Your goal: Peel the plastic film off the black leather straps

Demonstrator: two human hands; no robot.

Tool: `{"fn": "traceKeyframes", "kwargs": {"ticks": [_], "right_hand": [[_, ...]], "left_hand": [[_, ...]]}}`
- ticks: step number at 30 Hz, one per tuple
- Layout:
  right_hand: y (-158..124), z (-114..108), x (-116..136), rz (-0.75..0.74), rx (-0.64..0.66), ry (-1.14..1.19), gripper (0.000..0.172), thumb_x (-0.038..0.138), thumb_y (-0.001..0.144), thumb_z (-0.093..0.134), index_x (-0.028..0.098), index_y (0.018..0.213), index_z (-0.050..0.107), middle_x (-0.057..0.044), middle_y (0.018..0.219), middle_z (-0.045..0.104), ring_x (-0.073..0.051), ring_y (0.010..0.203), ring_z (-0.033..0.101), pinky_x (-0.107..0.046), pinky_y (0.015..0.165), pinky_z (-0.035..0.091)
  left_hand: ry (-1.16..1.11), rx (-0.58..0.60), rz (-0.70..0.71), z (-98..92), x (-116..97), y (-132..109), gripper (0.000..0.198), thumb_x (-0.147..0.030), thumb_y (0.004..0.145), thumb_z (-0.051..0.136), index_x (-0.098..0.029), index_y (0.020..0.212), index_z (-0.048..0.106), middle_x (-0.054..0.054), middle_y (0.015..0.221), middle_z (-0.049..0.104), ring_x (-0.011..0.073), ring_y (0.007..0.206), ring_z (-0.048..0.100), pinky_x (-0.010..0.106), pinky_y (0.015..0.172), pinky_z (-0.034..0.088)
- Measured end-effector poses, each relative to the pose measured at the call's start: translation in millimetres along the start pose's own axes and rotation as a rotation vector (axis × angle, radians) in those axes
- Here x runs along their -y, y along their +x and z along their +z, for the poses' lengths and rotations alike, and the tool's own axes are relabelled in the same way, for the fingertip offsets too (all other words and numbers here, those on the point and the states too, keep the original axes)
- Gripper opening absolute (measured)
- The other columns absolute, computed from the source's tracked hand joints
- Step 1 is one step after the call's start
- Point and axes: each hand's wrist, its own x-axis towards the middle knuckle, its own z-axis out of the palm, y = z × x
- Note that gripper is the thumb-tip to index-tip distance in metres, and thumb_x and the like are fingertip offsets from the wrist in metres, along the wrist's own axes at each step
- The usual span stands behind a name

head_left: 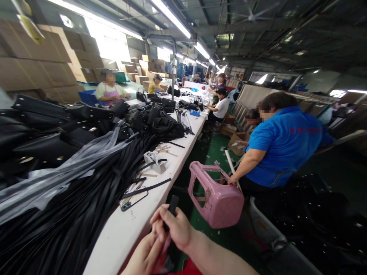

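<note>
My right hand [172,227] is closed round a short black strap piece [172,202] whose end sticks up above my fingers, just off the front edge of the white table [126,229]. My left hand [146,254] sits below it at the bottom of the view, fingers curled against a dark reddish piece that I cannot make out. A big heap of long black straps [86,206] covers the table to my left.
A tipped pink plastic stool [215,194] lies on the green floor to the right. A person in a blue shirt [282,147] bends beside it. Black bags [57,126] and clear plastic pile up at left. Other workers sit along the table farther back.
</note>
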Motion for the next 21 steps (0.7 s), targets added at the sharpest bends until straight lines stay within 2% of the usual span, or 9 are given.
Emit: {"fn": "traceKeyframes", "kwargs": {"ticks": [3, 6, 8, 11, 16, 21], "right_hand": [[4, -10, 18, -0.101, -0.044, -0.129, 0.04, 0.053, 0.088, 0.063, 0.014, 0.099, 0.063, 0.002, 0.055, 0.057, -0.014, 0.06, 0.055, -0.027, 0.065, 0.044], [9, -21, 36, -0.193, -0.083, -0.247, 0.044, 0.046, 0.088, 0.066, 0.018, 0.121, 0.056, 0.0, 0.073, 0.067, -0.015, 0.07, 0.061, -0.028, 0.071, 0.046], [9, -24, 45, -0.245, -0.101, -0.255, 0.043, 0.047, 0.094, 0.055, 0.019, 0.127, 0.053, -0.003, 0.081, 0.069, -0.016, 0.076, 0.063, -0.03, 0.075, 0.048], [5, -22, 54, -0.301, -0.086, -0.265, 0.043, 0.049, 0.101, 0.038, 0.019, 0.127, 0.055, -0.006, 0.09, 0.071, -0.019, 0.082, 0.065, -0.034, 0.079, 0.05], [-1, -16, 59, -0.296, -0.065, -0.428, 0.03, 0.042, 0.099, 0.047, 0.02, 0.112, 0.063, -0.004, 0.087, 0.071, -0.017, 0.082, 0.065, -0.031, 0.078, 0.05], [-6, -7, 46, -0.23, -0.069, -0.366, 0.033, 0.045, 0.101, 0.042, 0.019, 0.104, 0.063, -0.005, 0.083, 0.071, -0.018, 0.077, 0.066, -0.03, 0.072, 0.05]], "left_hand": [[-0.086, 0.159, -0.023, 3.5, -16, 1, 0.056, -0.07, 0.088, 0.043, -0.018, 0.068, 0.048, -0.001, 0.057, 0.05, 0.011, 0.051, 0.041, 0.023, 0.049, 0.036], [-0.102, 0.179, -0.03, 3.4, -22, 3, 0.054, -0.07, 0.09, 0.041, -0.019, 0.071, 0.045, -0.002, 0.057, 0.048, 0.0098, 0.049, 0.039, 0.022, 0.047, 0.032], [-0.095, 0.174, -0.02, 2.8, -24, 3, 0.054, -0.069, 0.09, 0.04, -0.019, 0.072, 0.045, -0.002, 0.056, 0.048, 0.0095, 0.047, 0.039, 0.022, 0.046, 0.031], [-0.098, 0.176, -0.002, 2.7, -27, 4, 0.053, -0.069, 0.09, 0.039, -0.019, 0.074, 0.044, -0.002, 0.056, 0.048, 0.0093, 0.045, 0.039, 0.022, 0.044, 0.029], [-0.109, 0.148, 0.043, 4.1, -33, 2, 0.054, -0.07, 0.09, 0.04, -0.019, 0.072, 0.044, -0.002, 0.055, 0.048, 0.0101, 0.048, 0.04, 0.022, 0.047, 0.033], [-0.141, 0.113, 0.058, 5.0, -35, -2, 0.054, -0.07, 0.089, 0.043, -0.019, 0.071, 0.045, -0.002, 0.055, 0.048, 0.0104, 0.049, 0.039, 0.023, 0.048, 0.033]]}}
